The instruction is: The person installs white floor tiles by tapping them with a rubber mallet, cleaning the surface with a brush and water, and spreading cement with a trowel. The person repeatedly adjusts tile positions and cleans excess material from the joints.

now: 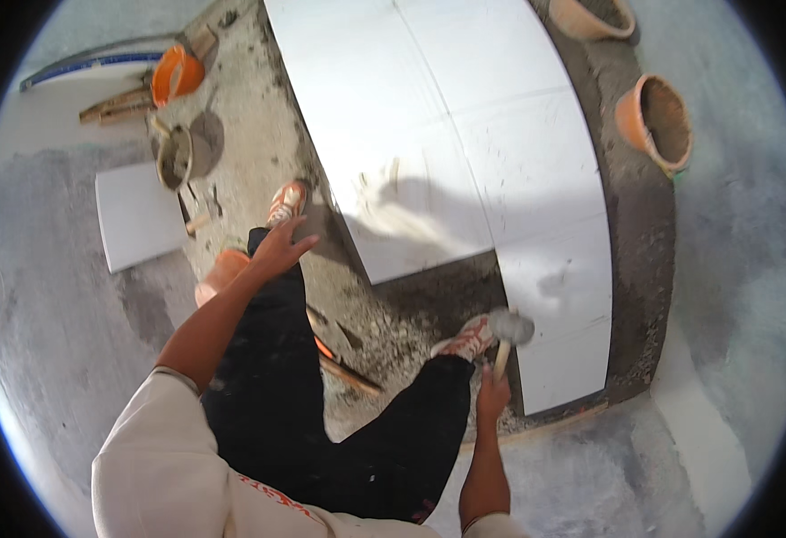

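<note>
Mallet, grey-headed and pale-handled, sits gripped in your right hand near smooth, flat white tiles; your left hand is loosely spread.

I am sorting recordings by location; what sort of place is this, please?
Probably a building site: large white slabs lie on a rough grey bed, an orange bucket holds grey mix, and the right hand holds a mallet.

Two hands, one mallet, two shoes, two right-side buckets, one separate tile
</note>
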### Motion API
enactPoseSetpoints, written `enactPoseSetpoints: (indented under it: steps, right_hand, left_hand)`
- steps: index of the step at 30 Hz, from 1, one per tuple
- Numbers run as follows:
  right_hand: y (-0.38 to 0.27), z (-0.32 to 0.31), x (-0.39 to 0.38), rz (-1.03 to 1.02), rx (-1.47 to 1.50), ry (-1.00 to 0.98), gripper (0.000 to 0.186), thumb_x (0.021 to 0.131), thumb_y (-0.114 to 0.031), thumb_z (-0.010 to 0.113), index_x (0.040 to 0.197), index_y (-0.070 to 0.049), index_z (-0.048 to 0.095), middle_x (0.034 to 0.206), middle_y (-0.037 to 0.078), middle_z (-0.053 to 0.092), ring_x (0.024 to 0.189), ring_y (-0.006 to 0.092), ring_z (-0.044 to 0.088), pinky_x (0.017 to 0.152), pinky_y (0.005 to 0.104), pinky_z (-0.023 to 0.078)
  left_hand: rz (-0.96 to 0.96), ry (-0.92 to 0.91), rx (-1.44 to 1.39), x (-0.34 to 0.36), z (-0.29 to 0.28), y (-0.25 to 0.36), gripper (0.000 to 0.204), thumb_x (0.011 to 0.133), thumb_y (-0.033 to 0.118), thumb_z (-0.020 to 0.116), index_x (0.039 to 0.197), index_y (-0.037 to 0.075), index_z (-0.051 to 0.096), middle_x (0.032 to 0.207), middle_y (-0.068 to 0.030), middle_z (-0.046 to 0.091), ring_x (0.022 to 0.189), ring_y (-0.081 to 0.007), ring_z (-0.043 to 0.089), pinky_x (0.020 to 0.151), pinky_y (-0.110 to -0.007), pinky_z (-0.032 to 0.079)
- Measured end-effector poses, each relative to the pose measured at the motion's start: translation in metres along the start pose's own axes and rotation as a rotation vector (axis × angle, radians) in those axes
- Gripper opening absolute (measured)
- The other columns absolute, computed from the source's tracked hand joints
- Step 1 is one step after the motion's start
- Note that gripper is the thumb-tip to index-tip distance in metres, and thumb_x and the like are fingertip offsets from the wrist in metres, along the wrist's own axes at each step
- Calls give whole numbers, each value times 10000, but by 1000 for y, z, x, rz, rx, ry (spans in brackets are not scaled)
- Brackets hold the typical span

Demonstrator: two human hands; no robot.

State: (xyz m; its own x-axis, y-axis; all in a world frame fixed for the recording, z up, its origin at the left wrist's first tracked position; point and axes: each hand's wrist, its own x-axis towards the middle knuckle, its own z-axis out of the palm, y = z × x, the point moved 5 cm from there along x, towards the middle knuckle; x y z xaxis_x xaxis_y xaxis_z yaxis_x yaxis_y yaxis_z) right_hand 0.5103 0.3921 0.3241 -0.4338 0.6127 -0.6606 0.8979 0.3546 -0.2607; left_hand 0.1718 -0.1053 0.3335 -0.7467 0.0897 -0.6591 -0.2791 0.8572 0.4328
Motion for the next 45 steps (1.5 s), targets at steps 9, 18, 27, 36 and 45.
enactPoseSetpoints:
  steps: [9, 18, 27, 36, 45]
  right_hand:
    - [-26, 82, 110, -307, 59, -164, 479, 954, -502, 721, 1023, -29, 694, 931, 188, 708, 845, 367, 711, 769, 462, 525]
    - [-80, 162, 115, -335, 180, -233, 391, 990, -373, 704, 1061, 11, 679, 849, 90, 627, 757, 212, 573, 769, 384, 471]
    - [-164, 220, 130, -351, 128, -239, 350, 1039, -363, 636, 941, -29, 598, 666, -21, 454, 559, 83, 422, 523, 302, 350]
    - [-202, 237, 149, -270, 239, -286, 293, 1045, -320, 631, 1007, -37, 565, 632, -30, 441, 469, 61, 406, 423, 268, 306]
    - [-221, 242, 157, -131, 466, -259, 292, 1039, -304, 643, 882, -124, 474, 581, -55, 398, 409, 70, 347, 378, 262, 270]
  left_hand:
    - [-69, -1, 119, 93, 234, -5, 1014, 852, 635, 749, 1636, 167, 308, 1672, -307, 201, 1541, -464, 256, 1215, -542, 320]
    - [-112, 44, 190, 144, 242, -7, 1108, 849, 560, 784, 1682, 254, 121, 1742, -187, -17, 1621, -314, 1, 1279, -540, 184]
    - [-70, 74, 119, 157, 220, -26, 1178, 793, 489, 858, 1678, 281, 109, 1753, -115, -59, 1622, -271, -52, 1286, -584, 124]
    - [-52, 69, 128, 158, 223, -37, 1211, 769, 509, 871, 1677, 335, 88, 1758, -76, -23, 1618, -297, -52, 1308, -540, 102]
    - [-48, 118, 161, 154, 233, -48, 1253, 722, 481, 909, 1674, 353, 104, 1759, -63, 15, 1615, -333, -4, 1311, -501, 131]
